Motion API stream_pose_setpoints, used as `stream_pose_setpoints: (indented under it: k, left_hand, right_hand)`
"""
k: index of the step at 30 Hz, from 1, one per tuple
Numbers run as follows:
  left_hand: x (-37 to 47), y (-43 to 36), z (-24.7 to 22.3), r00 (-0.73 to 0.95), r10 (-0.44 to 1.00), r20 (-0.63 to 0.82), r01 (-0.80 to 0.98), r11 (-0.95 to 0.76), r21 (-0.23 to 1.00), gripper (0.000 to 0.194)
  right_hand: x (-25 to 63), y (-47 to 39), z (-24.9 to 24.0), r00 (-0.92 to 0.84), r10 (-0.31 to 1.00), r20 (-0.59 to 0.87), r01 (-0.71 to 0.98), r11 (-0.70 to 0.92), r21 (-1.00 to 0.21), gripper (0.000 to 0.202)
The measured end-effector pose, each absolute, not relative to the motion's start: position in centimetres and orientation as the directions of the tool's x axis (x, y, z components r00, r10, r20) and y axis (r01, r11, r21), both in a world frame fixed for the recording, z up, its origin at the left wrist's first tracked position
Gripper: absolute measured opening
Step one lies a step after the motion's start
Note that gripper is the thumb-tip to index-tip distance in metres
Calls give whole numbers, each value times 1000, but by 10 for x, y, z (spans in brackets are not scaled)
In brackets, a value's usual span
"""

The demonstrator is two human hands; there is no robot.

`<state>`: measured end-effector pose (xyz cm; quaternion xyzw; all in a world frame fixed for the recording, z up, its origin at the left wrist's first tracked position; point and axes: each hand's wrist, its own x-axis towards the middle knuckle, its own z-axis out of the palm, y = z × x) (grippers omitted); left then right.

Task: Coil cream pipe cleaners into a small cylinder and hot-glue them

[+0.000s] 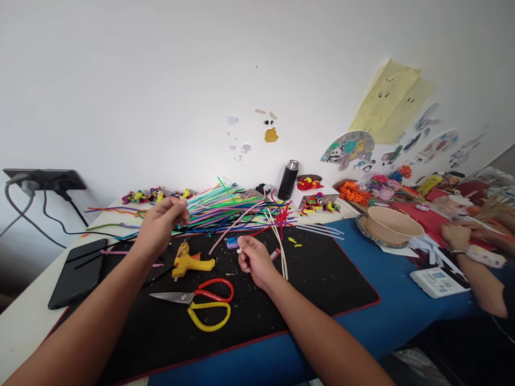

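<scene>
My left hand (163, 222) is raised above the black mat (322, 279), fingers pinched at the near end of a heap of coloured pipe cleaners (233, 212); whether it grips one I cannot tell. My right hand (253, 260) rests on the mat, pinching a small white piece (239, 250). A yellow glue gun (187, 261) lies between my hands. Red and yellow scissors (207, 305) lie just in front of them. Pale sticks (279, 244) lie right of my right hand.
A black phone (78, 271) lies at the left, below a wall socket with cables (44, 179). A black flask (288, 179) and small craft figures (317, 202) stand at the back. At the right, another person's hands (462, 236) work beside a beige bowl (392, 225) and a white box (436, 281).
</scene>
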<state>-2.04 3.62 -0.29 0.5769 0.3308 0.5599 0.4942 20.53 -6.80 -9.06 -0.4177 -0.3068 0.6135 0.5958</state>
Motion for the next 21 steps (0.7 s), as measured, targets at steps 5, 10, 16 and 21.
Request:
stream_pose_setpoints:
  k: [5, 10, 16, 21]
  left_hand:
    - [-41, 43, 14, 34, 930, 366, -274, -344, 898, 35]
    - [-37, 43, 15, 54, 933, 355, -299, -324, 898, 39]
    - [-14, 39, -8, 189, 943, 275, -224, -231, 947, 50]
    - [-3, 32, -20, 277, 940, 201, -26, -202, 979, 62]
  right_hand:
    - [204, -70, -90, 51, 990, -131, -479, -91, -873, 54]
    - [204, -74, -88, 43, 991, -123, -475, -88, -875, 52]
    - [205, -77, -89, 29, 991, -133, -475, -103, -874, 50]
    - [205, -77, -90, 21, 990, -137, -467, -111, -877, 48]
